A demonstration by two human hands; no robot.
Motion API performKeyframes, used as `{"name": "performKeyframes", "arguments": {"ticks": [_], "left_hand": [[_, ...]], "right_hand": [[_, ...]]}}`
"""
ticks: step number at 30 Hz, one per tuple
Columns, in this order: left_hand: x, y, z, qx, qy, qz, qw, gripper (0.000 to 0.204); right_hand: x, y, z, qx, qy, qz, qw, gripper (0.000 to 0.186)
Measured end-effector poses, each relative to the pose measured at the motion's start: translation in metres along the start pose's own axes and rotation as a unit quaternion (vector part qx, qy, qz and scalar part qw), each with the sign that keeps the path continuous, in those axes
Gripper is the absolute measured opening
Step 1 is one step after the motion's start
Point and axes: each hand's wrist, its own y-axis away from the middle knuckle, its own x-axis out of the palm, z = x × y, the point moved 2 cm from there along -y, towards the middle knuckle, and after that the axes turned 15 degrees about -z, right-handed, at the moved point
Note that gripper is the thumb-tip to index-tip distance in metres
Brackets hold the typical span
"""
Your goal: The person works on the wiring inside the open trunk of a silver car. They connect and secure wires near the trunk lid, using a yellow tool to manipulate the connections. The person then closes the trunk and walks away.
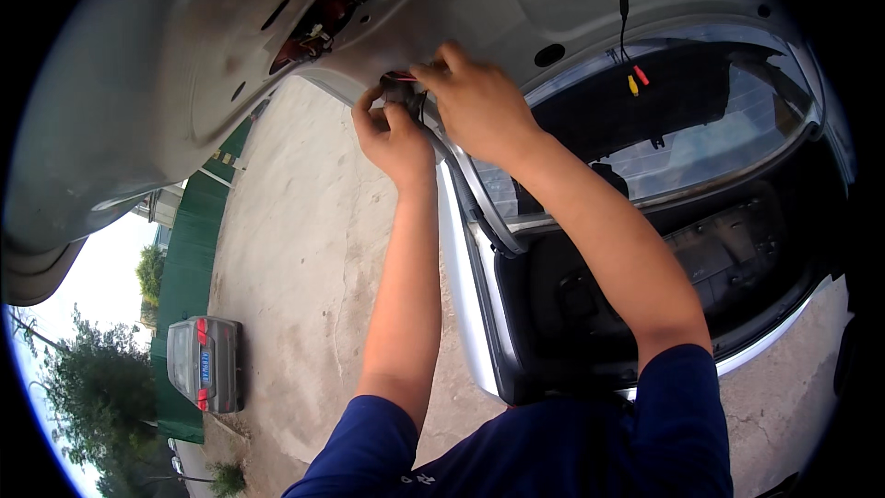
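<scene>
Both my arms reach up beneath the raised trunk lid (198,83) of a car. My left hand (396,143) is closed, its thumb and fingers round a dark, rubber-like piece (397,90) near the lid's edge. A thin red wire (403,78) shows at the top of that piece. The fingertips of my right hand (481,106) are pinched together at the wire's right end. Dark cabling continues below, between my two hands, and is partly hidden by them.
A black cable (624,5) hangs from the lid, with a yellow plug (633,86) and a red plug (642,76). Left of my hands is a lamp opening (323,23) with exposed wiring. The rear window (701,152) lies to the right. A grey car (221,364) stands by a green fence (189,258).
</scene>
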Motion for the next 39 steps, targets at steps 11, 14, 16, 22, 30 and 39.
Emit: {"name": "performKeyframes", "arguments": {"ticks": [11, 14, 16, 22, 30, 39], "left_hand": [[-0.001, -0.004, 0.012, -0.032, 0.070, -0.001, 0.997, 0.018], [0.001, 0.003, 0.010, -0.039, 0.096, -0.004, 0.995, 0.018], [0.003, 0.005, 0.009, -0.037, 0.106, 0.008, 0.994, 0.022], [-0.001, 0.008, 0.008, 0.002, 0.071, 0.040, 0.997, 0.025], [-0.001, 0.008, 0.009, 0.066, -0.026, 0.049, 0.996, 0.037], [0.001, 0.009, 0.012, 0.032, 0.018, 0.049, 0.998, 0.025]], "right_hand": [[0.009, -0.017, 0.022, 0.225, -0.113, 0.091, 0.964, 0.015], [0.007, -0.023, 0.025, 0.222, -0.136, 0.116, 0.959, 0.016], [0.008, -0.026, 0.024, 0.189, -0.123, 0.110, 0.968, 0.017], [0.015, -0.025, 0.028, 0.098, -0.010, 0.100, 0.990, 0.023], [0.029, -0.023, 0.026, 0.122, -0.027, -0.013, 0.992, 0.017], [0.004, -0.011, 0.029, 0.174, -0.065, 0.016, 0.982, 0.016]]}}
